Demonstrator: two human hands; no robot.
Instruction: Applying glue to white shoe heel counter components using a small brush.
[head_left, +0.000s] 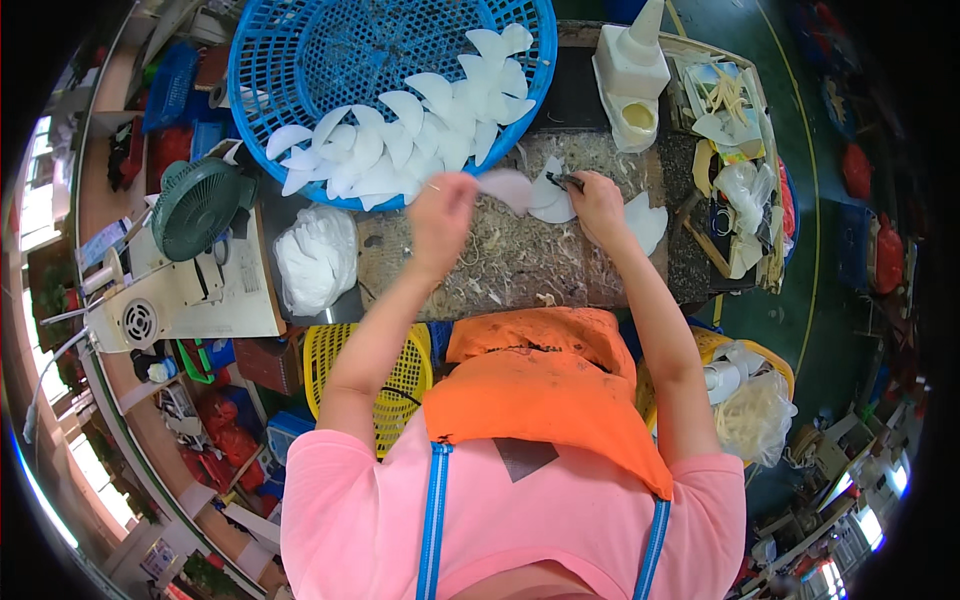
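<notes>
My left hand [443,215] is closed, its fingers pinched at the edge of a pale curved piece [507,190] blurred by motion. To the right, my right hand [600,208] grips a small dark tool [566,182] whose kind I cannot make out. Below the tool's tip lies a white flat piece [550,200] on the worn worktop [520,265]. Another stack of white pieces [646,222] rests just right of my right wrist. Many similar white crescent-shaped pieces [400,140] overlap in rows along the near side of a large blue basket [545,60].
A white glue container [632,80] stands at the back right, beside a cluttered tray [735,115]. On the left are a white plastic bag [316,260], a green fan [198,208] and a sewing machine [140,320]. Yellow baskets [325,350] flank my orange apron [540,390]. Scraps litter the worktop.
</notes>
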